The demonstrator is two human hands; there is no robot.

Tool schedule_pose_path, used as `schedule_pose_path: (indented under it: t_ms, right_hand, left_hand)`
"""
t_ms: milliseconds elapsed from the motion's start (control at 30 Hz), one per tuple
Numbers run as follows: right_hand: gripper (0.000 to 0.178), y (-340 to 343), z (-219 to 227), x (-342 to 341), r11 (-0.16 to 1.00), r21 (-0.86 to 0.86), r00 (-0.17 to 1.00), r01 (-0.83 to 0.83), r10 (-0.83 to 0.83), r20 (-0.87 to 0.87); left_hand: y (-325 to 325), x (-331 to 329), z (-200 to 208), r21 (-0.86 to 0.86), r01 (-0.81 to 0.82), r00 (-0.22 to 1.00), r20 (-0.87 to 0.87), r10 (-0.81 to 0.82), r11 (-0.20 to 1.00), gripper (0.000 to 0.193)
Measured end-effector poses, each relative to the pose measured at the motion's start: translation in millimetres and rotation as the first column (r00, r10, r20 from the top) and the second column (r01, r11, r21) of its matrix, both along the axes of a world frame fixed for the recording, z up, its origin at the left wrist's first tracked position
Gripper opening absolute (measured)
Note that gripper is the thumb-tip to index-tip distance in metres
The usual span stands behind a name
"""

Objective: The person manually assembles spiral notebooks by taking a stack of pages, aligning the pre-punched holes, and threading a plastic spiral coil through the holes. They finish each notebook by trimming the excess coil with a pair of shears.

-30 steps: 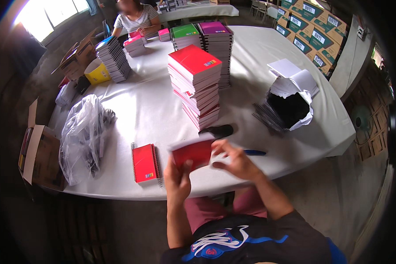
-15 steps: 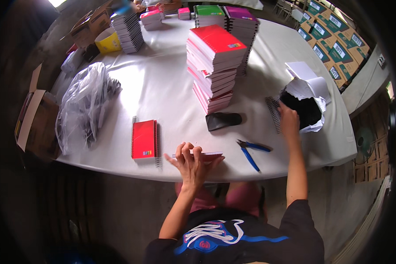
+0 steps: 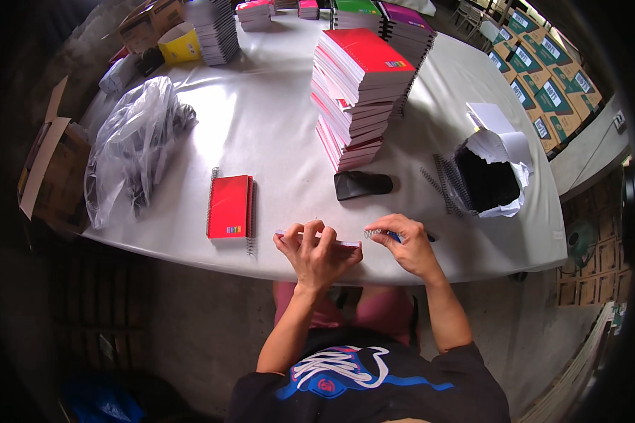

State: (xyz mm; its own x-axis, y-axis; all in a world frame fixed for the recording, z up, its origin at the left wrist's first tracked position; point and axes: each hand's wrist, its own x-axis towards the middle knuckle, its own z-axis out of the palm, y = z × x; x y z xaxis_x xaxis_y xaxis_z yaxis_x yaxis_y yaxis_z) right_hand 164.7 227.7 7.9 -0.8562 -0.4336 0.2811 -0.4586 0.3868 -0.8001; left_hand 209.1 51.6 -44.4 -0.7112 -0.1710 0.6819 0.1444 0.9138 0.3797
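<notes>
My left hand (image 3: pixel 316 254) grips a thin notebook (image 3: pixel 348 244) edge-on near the table's front edge, fingers arched over it. Just to its right, my right hand (image 3: pixel 407 247) pinches a metal spiral coil (image 3: pixel 372 233) between thumb and fingers, its end a short gap from the notebook. Behind the right hand lie blue-handled pliers (image 3: pixel 432 237), mostly hidden. A red notebook (image 3: pixel 229 206) lies to the left, with a coil along its side sticking out past the lower corner. Several loose coils (image 3: pixel 450 185) rest at the right beside a torn white wrapping (image 3: pixel 518 176) with a dark inside.
A tall stack of red notebooks (image 3: pixel 363 53) stands mid-table behind a black object (image 3: pixel 362 185). Green (image 3: pixel 356 14) and purple (image 3: pixel 408 15) notebook stacks are behind. Clear plastic bags (image 3: pixel 137 144) and an open carton (image 3: pixel 53 176) sit at left. Cartons (image 3: pixel 543 77) are piled beyond the table.
My right hand has come back from the loose coils by the wrapping toward my left hand, bringing a coil. It now covers most of the pliers. The left hand still holds the notebook.
</notes>
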Motion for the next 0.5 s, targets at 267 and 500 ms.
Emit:
schedule_pose_path:
  t_ms: [267,500]
  right_hand:
    - [0.021,-3,8,0,0.965,-0.002,0.869,-0.262,0.237,0.435]
    - [0.022,-5,12,4,0.982,-0.144,0.928,-0.123,0.165,0.334]
  left_hand:
    - [-8,6,12,-0.008,0.072,0.988,0.135,-0.070,0.997,0.044]
    - [-12,6,4,-0.035,0.098,0.981,0.174,-0.091,0.995,0.051]
